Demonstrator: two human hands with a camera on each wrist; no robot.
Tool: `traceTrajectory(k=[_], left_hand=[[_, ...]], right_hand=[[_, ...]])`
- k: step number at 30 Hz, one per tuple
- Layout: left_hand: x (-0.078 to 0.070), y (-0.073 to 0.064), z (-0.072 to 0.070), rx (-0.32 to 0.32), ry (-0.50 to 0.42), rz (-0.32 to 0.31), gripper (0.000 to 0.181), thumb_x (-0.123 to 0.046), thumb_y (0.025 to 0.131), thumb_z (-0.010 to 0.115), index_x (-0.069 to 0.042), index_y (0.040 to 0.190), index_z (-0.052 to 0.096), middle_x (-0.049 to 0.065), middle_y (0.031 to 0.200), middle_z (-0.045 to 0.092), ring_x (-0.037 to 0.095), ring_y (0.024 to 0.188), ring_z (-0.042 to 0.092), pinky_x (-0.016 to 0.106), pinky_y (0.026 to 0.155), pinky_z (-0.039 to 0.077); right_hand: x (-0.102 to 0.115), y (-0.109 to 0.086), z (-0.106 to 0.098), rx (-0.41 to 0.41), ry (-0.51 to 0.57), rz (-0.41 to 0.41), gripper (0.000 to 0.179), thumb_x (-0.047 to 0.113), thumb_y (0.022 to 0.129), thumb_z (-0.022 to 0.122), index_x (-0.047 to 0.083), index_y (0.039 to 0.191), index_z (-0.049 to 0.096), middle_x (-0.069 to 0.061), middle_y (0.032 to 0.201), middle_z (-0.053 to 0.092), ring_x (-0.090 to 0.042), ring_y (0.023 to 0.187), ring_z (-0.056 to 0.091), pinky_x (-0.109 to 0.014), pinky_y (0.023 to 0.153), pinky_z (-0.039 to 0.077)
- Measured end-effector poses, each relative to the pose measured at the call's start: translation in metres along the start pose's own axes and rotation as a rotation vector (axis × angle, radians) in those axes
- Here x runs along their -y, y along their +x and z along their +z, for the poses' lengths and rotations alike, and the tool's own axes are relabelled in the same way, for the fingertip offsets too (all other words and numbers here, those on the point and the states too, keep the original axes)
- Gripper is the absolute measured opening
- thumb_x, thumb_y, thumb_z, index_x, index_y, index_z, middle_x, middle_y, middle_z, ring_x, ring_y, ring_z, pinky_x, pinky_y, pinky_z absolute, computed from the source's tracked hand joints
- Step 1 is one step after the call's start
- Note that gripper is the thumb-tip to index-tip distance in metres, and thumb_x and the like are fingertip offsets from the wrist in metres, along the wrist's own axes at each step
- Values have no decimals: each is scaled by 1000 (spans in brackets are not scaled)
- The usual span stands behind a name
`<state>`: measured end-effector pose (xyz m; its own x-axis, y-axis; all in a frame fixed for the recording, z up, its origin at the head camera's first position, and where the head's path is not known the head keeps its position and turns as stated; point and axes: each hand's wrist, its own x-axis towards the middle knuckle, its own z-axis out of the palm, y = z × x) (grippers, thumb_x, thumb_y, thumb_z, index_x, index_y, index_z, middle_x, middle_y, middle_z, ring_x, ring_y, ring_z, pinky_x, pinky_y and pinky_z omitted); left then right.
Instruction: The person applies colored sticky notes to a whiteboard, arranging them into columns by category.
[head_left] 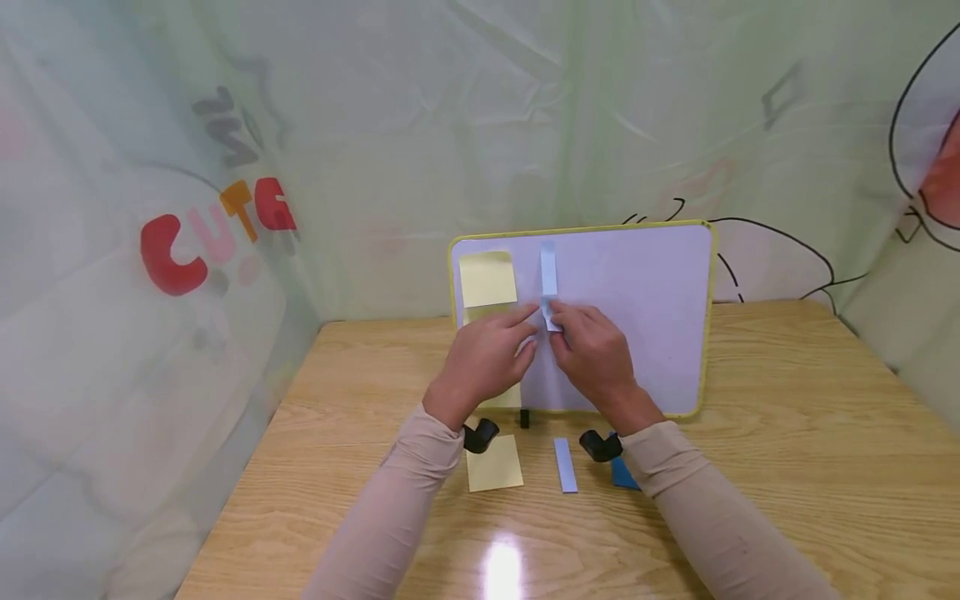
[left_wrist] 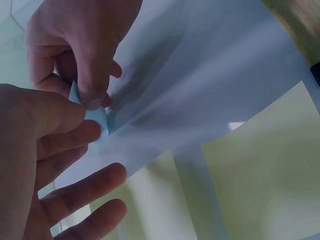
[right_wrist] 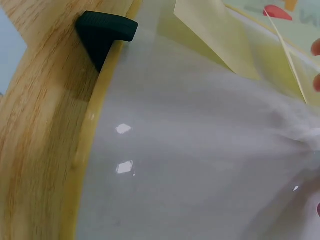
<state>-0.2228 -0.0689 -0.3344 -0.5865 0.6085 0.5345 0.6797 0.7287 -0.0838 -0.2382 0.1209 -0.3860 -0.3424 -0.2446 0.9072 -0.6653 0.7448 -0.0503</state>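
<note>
A whiteboard (head_left: 645,333) with a yellow frame leans upright on the table. My right hand (head_left: 596,350) pinches a light blue sticky strip (head_left: 552,321) between thumb and fingers against the board, just below another blue strip (head_left: 549,271) stuck there. My left hand (head_left: 487,358) is beside it, its index fingertip right at the strip's left edge. In the left wrist view, the left thumb and index overlap the held strip (left_wrist: 102,120) while the other fingers spread loosely. Yellow sticky notes (head_left: 487,279) form a column on the board's left side, partly hidden behind my left hand.
On the wooden table (head_left: 360,392) before the board lie a yellow note pad (head_left: 495,464), a narrow blue strip pad (head_left: 566,465) and a darker blue pad (head_left: 624,475) partly under the right forearm. A black foot (head_left: 524,418) supports the board. Printed curtains (head_left: 375,150) hang behind.
</note>
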Motion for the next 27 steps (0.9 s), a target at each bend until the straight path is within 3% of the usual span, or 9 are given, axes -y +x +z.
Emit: traceTrajectory(k=[4,10,24,27], left_hand=[[-3,6,3,24,34,-16,20,-24,97,60,-19,102,79,-6,139,60,16,81,67,30,55,49],[-4,11,7,50,72,-27,23,-26,98,58,-20,101,80,-8,139,60,13,62,58,28,48,44],[-1,13,10,95,101,-4,22,-25,98,58,-21,98,79,-9,142,57,10,50,46,26,43,39],[-1,12,11,107,118,8,22,-27,98,58,-20,101,79,-8,144,55,10,51,50,26,43,41]], right_hand=[[0,0,0,11,-10,0,18,-4,81,76,-6,96,66,-21,111,71,-36,92,67,-47,77,58],[0,-1,0,32,-21,1,22,-1,78,79,-4,95,64,-20,112,71,-36,94,66,-47,77,58],[2,-7,-5,127,-35,17,18,2,80,77,-5,95,69,-20,126,66,-36,106,63,-45,86,56],[1,-9,-7,143,-32,4,23,-2,78,76,-6,100,71,-20,129,64,-37,108,62,-46,88,55]])
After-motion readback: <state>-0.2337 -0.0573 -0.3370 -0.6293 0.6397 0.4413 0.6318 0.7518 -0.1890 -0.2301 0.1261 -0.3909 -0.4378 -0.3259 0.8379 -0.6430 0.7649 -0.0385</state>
